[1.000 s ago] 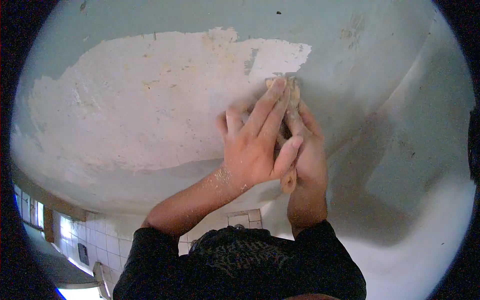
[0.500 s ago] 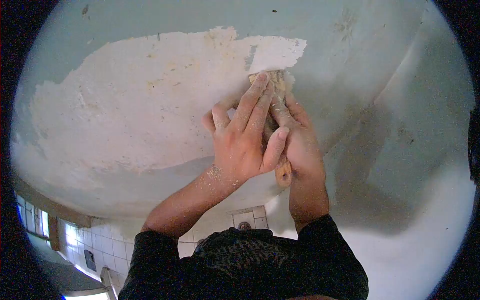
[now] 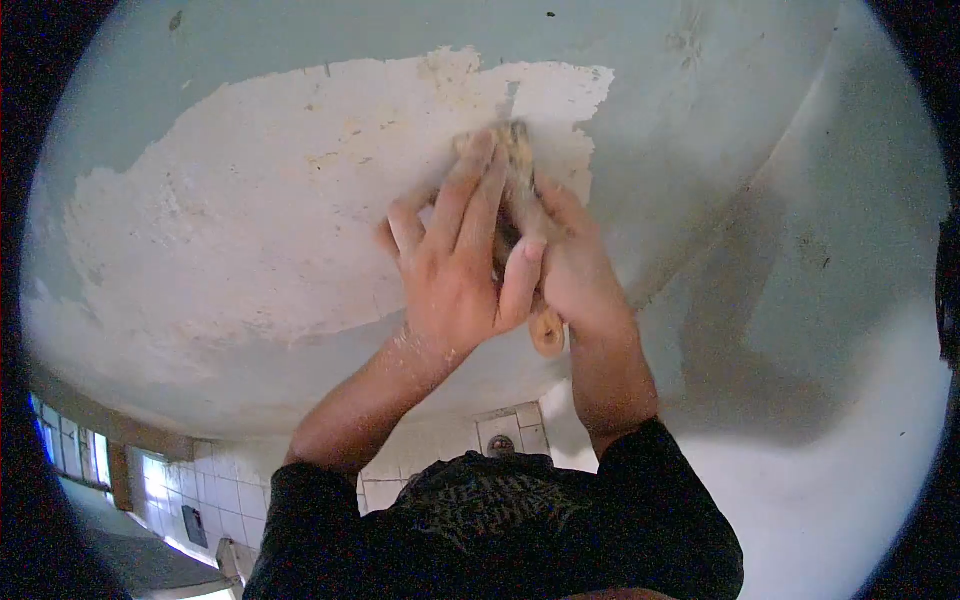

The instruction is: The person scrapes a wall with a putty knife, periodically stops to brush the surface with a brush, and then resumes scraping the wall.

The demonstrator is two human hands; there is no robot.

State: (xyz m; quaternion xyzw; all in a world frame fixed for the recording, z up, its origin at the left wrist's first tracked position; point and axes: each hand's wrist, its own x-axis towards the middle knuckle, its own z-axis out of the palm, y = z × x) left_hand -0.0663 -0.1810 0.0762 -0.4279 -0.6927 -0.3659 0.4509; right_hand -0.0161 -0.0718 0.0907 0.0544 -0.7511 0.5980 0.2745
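Note:
A scraper (image 3: 547,333) with a wooden handle is held against the wall, its blade end blurred and partly under my fingers. My right hand (image 3: 572,262) is wrapped round its handle, and the rounded handle end with a hole sticks out below. My left hand (image 3: 452,262) presses on the scraper from the left, two dusty fingers stretched up along it toward the blade. Around the blade lies a pale bare patch (image 3: 270,210) with ragged edges, surrounded by green-grey paint (image 3: 660,120). Pale dust clings to my left wrist.
A corner line runs down the wall at the right, with a shadow (image 3: 735,300) beside it. White tiles (image 3: 225,492) and a barred window (image 3: 70,440) show at the lower left. A small round fitting (image 3: 500,445) sits among tiles at the bottom middle.
Both hands and the scraper have moved left and slightly up across the wall. More of the pale surface at the patch's right edge now shows.

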